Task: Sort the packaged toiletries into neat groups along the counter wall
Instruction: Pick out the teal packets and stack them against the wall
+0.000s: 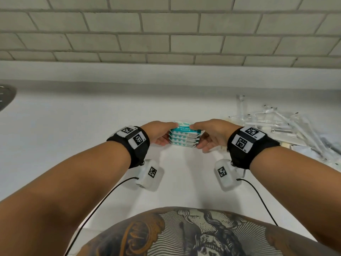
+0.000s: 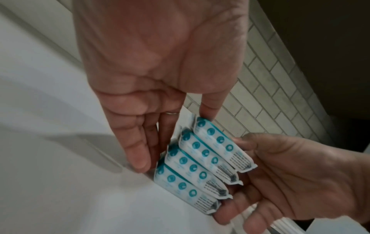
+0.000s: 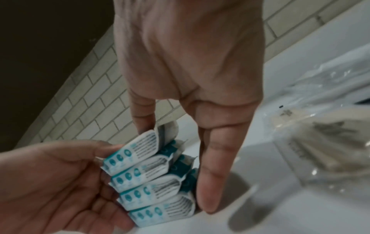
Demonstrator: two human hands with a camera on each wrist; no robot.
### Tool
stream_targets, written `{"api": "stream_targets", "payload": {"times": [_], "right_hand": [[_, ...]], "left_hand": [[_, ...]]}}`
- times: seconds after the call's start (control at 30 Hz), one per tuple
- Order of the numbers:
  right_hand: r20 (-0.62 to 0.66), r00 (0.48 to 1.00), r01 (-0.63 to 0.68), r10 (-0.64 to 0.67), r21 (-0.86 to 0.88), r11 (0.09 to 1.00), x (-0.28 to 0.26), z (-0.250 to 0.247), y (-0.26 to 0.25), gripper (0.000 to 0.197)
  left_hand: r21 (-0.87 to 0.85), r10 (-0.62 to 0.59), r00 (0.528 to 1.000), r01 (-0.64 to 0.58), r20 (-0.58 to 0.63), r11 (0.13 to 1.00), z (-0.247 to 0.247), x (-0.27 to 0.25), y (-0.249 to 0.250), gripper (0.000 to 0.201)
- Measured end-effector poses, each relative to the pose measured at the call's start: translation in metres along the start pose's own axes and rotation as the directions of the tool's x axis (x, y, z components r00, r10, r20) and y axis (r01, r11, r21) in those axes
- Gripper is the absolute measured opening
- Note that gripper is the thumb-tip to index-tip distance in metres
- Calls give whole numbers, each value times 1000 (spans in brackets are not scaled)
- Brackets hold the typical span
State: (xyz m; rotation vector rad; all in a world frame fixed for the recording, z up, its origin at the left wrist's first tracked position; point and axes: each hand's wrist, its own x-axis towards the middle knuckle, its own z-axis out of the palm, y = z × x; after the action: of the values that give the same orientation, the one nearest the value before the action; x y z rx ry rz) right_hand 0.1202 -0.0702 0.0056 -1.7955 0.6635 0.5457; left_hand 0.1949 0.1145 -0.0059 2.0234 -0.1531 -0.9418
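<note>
A stack of several teal-and-white wipes packets (image 1: 184, 138) stands on the white counter (image 1: 88, 137), well short of the wall. My left hand (image 1: 166, 134) presses straight fingers (image 2: 138, 158) against the stack's left end, its thumb touching the top packet. My right hand (image 1: 203, 136) does the same at the right end, with straight fingers (image 3: 208, 190) reaching down to the counter and the thumb on the top packet. In both wrist views the stack (image 2: 200, 163) (image 3: 152, 178) leans a little, its packets stepped.
A loose pile of clear-wrapped toiletries (image 1: 287, 130) (image 3: 320, 142) lies on the counter to the right. A grey tiled wall (image 1: 166, 34) with a white upstand runs along the back. A metal rim (image 1: 5, 97) shows at the far left edge.
</note>
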Motion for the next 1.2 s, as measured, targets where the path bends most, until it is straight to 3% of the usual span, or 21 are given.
{"api": "stream_targets", "payload": {"times": [0.2,0.33,0.43,0.7,0.9,1.2], "right_hand": [[-27,1000,4,-2,63,998,12,5,-12,40],[-48,999,10,-4,127,992,34,7,-34,42],[-16,1000,-3,6,192,981,53,9,-59,39],[-60,998,38,-21,292,956,133,12,-136,40],[-176,984,80,-25,311,947,201,0,-179,37],[-250,968,130,-19,437,890,241,-11,-198,28]], "left_hand": [[-56,-4,999,1,-49,998,-8,18,-1,42],[-107,-8,993,-5,-114,994,-30,44,-4,50],[-126,-6,989,-13,-149,992,-52,63,2,45],[-213,-30,973,-20,-229,977,-119,136,34,35],[-270,-52,963,-22,-265,963,-154,196,63,35],[-223,42,952,-113,-302,968,-167,244,77,43]]}}
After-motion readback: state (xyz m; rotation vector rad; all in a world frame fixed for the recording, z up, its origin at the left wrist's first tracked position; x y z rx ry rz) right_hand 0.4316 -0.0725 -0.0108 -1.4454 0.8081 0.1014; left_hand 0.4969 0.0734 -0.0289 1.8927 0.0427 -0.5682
